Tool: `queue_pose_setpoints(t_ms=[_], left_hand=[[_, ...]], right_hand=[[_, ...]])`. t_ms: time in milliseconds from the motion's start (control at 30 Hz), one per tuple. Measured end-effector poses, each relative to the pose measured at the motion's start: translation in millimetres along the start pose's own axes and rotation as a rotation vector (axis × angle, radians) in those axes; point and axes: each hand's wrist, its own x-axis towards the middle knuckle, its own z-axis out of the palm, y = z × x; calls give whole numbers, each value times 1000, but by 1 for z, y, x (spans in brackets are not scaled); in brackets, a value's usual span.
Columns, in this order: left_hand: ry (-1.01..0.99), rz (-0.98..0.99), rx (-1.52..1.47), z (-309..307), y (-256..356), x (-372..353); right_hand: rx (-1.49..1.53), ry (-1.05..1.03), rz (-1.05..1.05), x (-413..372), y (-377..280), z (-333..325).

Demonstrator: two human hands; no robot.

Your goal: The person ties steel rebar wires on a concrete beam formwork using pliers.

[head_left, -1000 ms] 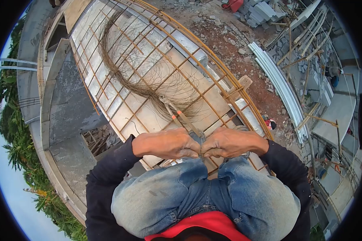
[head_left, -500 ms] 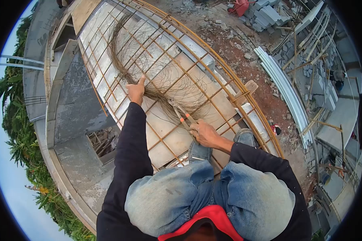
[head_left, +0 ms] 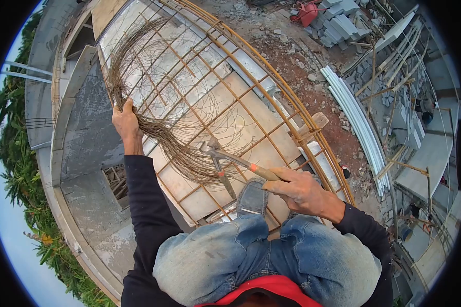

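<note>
My left hand (head_left: 125,123) is closed around the middle of a long bundle of thin binding wire (head_left: 164,135), out at the left edge of the rebar grid. The loose wire ends fan out on both sides of the fist. In my right hand (head_left: 305,192) is one handle of a pair of pincers (head_left: 213,148), held over the near part of the grid. Their handles are spread wide, the second one hanging down toward my shoe. The pincers' head overlaps the wire ends in this view.
The tied rebar grid (head_left: 239,95) lies over pale boards, with thicker bars along its right edge. My shoe (head_left: 252,198) stands on it. A concrete wall (head_left: 69,123) curves at left. White pipes (head_left: 356,120), rubble and a red wheelbarrow (head_left: 306,14) lie below at right.
My left hand has moved left with the wire bundle. My right hand has shifted right and lifted, and the pincers have gone from nearly closed handles to widely spread.
</note>
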Motion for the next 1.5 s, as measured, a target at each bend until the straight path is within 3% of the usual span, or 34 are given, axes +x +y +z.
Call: queue_pose_setpoints(t_ms=[233,300,467,533,600,633,700,733,800,833,867,967,1033,1100,1133,1200,1233,1267,1333,1400,1500], left_hand=[[-4,73,-20,-58,48,66],[32,122,-74,-73,64,82],[60,73,-176,-105,84,143],[17,61,-137,-113,73,200],[17,-13,209,-104,60,237],[6,-17,210,-91,55,245],[296,342,1294,-70,43,253],[288,341,1287,-59,48,237],[62,545,1011,-39,59,187],[-147,475,944,-29,60,148],[-405,135,670,-17,62,94],[-1055,-319,321,-6,20,-27],[-1276,-496,-211,9,-7,-101],[-1234,-578,-667,26,-3,-155],[-1227,-588,-675,26,1,-159],[-1144,-554,-330,33,6,-158],[-1006,-655,-361,31,-8,-154],[-1001,-653,-365,26,-18,-149],[-961,-647,-244,14,-32,-141],[-895,-658,-278,1,-45,-135],[-893,-654,-47,-11,-64,-114]], right_hand=[[147,133,59,-33,-14,-54],[323,156,353,-50,-16,-64],[242,271,331,-66,-1,-50],[317,222,470,-66,-5,-45],[338,177,452,-60,-6,-43],[356,131,430,-56,-7,-41],[398,96,413,-49,-10,-38],[437,55,382,-45,-9,-38],[559,38,388,-39,-8,-33],[686,18,382,-35,-5,-29],[689,33,388,-30,-3,-25],[890,84,335,-15,9,-12],[1191,12,426,-4,25,-1],[1201,-23,424,15,41,9],[1203,-78,411,22,48,14],[1174,-87,472,33,60,24],[1145,-95,524,39,66,30],[1141,-100,524,44,74,40],[357,258,164,53,83,55],[340,263,237,48,78,44],[710,280,418,39,65,20]])
